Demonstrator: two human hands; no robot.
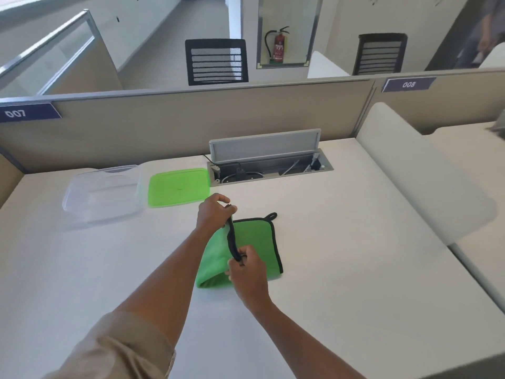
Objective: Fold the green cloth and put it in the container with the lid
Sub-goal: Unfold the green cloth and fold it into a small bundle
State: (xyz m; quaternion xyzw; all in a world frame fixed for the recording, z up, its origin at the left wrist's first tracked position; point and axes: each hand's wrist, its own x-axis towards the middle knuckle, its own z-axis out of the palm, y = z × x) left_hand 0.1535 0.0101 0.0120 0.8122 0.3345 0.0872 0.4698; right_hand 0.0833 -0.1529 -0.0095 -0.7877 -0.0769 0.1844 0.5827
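Observation:
A green cloth [254,239] with a black border and a small black loop lies mid-desk, partly folded. Its left edge is lifted off the desk and arches over the flat part. My left hand [211,213] pinches the far end of that raised black edge. My right hand [246,265] pinches the near end of the same edge. A clear plastic container [102,195] stands open at the back left of the desk. Its green lid [179,187] lies flat just to the right of it.
An open cable box [269,164] with a raised grey flap is set into the white desk [355,255] behind the cloth. Beige partitions [164,127] close off the back. A white divider [426,173] bounds the right side.

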